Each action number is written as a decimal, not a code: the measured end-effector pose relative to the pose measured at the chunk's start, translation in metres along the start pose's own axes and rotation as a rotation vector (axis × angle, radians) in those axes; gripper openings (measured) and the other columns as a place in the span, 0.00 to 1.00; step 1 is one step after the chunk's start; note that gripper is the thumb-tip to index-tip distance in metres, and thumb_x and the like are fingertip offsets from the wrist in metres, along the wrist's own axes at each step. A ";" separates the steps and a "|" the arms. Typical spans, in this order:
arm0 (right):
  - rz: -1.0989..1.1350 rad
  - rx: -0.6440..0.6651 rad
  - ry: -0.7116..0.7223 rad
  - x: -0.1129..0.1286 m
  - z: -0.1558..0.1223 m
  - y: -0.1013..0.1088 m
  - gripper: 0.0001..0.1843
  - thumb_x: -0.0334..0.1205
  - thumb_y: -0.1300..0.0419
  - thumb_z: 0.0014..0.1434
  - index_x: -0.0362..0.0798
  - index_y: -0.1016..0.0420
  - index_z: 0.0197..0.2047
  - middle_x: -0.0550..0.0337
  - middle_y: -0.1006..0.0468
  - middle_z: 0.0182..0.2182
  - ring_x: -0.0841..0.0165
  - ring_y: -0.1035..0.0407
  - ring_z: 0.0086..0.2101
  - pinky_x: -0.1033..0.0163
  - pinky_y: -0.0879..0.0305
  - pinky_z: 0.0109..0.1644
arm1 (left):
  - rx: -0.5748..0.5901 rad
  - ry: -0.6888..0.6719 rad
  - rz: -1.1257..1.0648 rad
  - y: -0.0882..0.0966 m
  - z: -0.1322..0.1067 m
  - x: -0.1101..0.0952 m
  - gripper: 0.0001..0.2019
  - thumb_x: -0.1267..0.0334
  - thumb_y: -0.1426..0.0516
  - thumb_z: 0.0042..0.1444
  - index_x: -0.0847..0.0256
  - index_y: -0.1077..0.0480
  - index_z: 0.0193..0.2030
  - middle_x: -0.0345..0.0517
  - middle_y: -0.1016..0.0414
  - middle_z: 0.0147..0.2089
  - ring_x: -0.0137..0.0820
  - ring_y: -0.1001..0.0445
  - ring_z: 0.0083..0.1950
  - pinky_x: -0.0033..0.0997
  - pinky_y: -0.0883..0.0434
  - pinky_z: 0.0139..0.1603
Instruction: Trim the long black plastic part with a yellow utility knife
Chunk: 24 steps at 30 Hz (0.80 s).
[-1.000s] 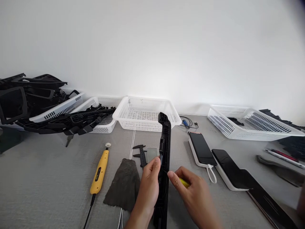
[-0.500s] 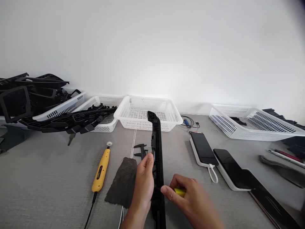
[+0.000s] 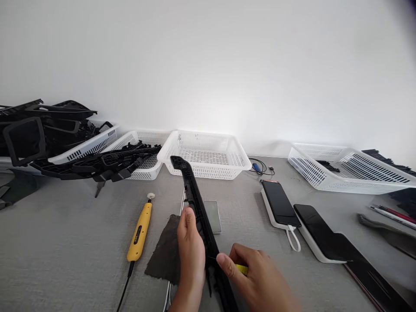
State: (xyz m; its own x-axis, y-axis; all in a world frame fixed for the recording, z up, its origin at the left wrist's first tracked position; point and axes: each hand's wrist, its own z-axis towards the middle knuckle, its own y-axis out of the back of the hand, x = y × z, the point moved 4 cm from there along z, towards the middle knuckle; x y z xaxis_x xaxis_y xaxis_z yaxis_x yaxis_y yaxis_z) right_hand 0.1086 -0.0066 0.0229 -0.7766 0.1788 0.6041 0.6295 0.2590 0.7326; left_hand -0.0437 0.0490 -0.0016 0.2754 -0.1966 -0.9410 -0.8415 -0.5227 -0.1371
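Grey table (image 3: 65,242) (baskets (image 3: 208,154), phones (image 3: 281,203), yellow tool (image 3: 139,232)).

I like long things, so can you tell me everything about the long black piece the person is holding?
The long black plastic strip is narrow and ribbed, with a bent, rounded far end that points toward the white basket. It is held above the grey table, slanting away and to the left. The left hand grips its middle from the left side, and the right hand, which also holds something small and yellow, touches it lower down. Its near end runs out of view.
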 end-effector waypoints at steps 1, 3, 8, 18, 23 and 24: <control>-0.015 -0.009 -0.006 0.002 0.000 -0.002 0.38 0.77 0.58 0.64 0.51 0.35 0.27 0.59 0.26 0.24 0.66 0.38 0.28 0.63 0.52 0.32 | -0.054 0.026 -0.008 0.002 0.000 0.001 0.21 0.45 0.45 0.70 0.55 0.27 0.60 0.51 0.25 0.68 0.43 0.32 0.72 0.38 0.34 0.72; -0.022 -0.031 0.000 0.005 0.001 -0.005 0.38 0.76 0.59 0.65 0.52 0.34 0.27 0.59 0.25 0.24 0.65 0.37 0.27 0.63 0.52 0.32 | -0.131 0.056 -0.021 0.004 -0.001 0.001 0.23 0.46 0.47 0.72 0.55 0.31 0.66 0.51 0.32 0.74 0.42 0.38 0.77 0.40 0.40 0.77; 0.018 -0.062 0.019 0.008 -0.001 -0.006 0.35 0.75 0.57 0.67 0.53 0.32 0.30 0.61 0.22 0.24 0.65 0.32 0.26 0.64 0.49 0.31 | -0.211 0.019 -0.031 0.006 -0.002 -0.006 0.26 0.47 0.50 0.73 0.56 0.36 0.71 0.50 0.40 0.79 0.41 0.43 0.80 0.39 0.46 0.80; 0.025 -0.168 0.226 0.012 -0.002 -0.016 0.27 0.65 0.52 0.71 0.52 0.27 0.37 0.58 0.18 0.34 0.63 0.23 0.36 0.63 0.33 0.38 | -0.308 -0.025 -0.034 0.016 0.001 -0.014 0.25 0.49 0.50 0.73 0.58 0.34 0.70 0.52 0.37 0.77 0.41 0.43 0.79 0.40 0.46 0.80; -0.007 -0.239 0.137 0.015 -0.003 -0.029 0.31 0.67 0.57 0.72 0.53 0.26 0.36 0.58 0.20 0.32 0.60 0.25 0.34 0.61 0.37 0.39 | -0.338 -0.065 -0.031 0.018 0.002 -0.018 0.23 0.50 0.50 0.72 0.59 0.31 0.67 0.53 0.35 0.76 0.42 0.41 0.78 0.40 0.44 0.79; -0.015 -0.269 0.128 0.016 -0.004 -0.030 0.32 0.67 0.57 0.72 0.53 0.26 0.35 0.58 0.21 0.31 0.60 0.25 0.34 0.61 0.38 0.38 | -0.337 -0.080 -0.029 0.018 0.001 -0.019 0.23 0.50 0.50 0.72 0.59 0.30 0.65 0.54 0.34 0.75 0.42 0.40 0.78 0.40 0.43 0.79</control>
State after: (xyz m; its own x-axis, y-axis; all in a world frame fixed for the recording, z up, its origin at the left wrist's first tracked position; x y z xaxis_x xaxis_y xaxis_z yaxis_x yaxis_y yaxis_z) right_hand 0.0774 -0.0155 0.0116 -0.7871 0.0510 0.6147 0.6154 -0.0029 0.7882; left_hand -0.0645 0.0447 0.0135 0.2488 -0.1189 -0.9612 -0.6290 -0.7745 -0.0670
